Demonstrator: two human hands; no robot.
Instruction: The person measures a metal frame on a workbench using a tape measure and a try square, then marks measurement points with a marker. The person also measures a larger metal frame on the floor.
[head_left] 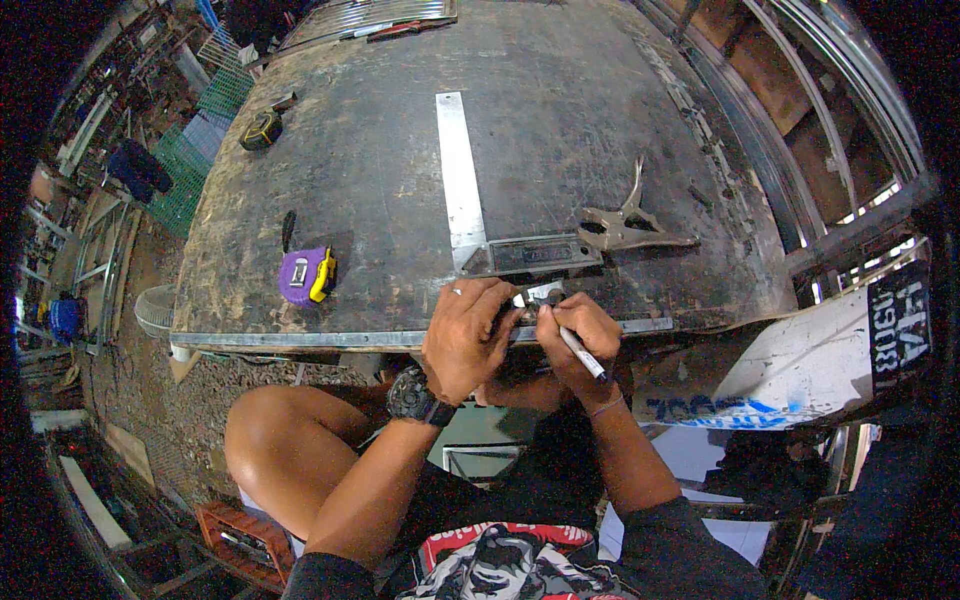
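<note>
Fan (155,312): is standing on the ground just off the table's left edge.
Black-and-yellow tape measure (262,130): is sitting near the left edge of the dark table (360,190), farther from the person.
Purple tape measure (302,275): is lying closer in, yellow part facing right, well apart from both hands.
Watch (412,395): is wrapping the left wrist (black, chunky).
Steel square (460,180): is lying flat, blade running away from the person, stock reaching right, just beyond the hands.
Left hand (468,335): is resting at the near table edge, fingers bent and close together, fingertips at the small metal piece (can't tell if pinching or just steadying it).
Small metal piece (544,291): is showing at the near table edge between the hands, just short of the stock; mostly hidden by fingers.
Right hand (582,338): is closing thumb and fingers around the pen, little gap left.
Pen (581,353): is slanting, dark end toward the person, other end by the piece (tip not clear).
Locking pliers (630,228): are lying by the stock's right end, handles spread.
White panel (800,350): is leaning at far right, blue paint marks showing.
</note>
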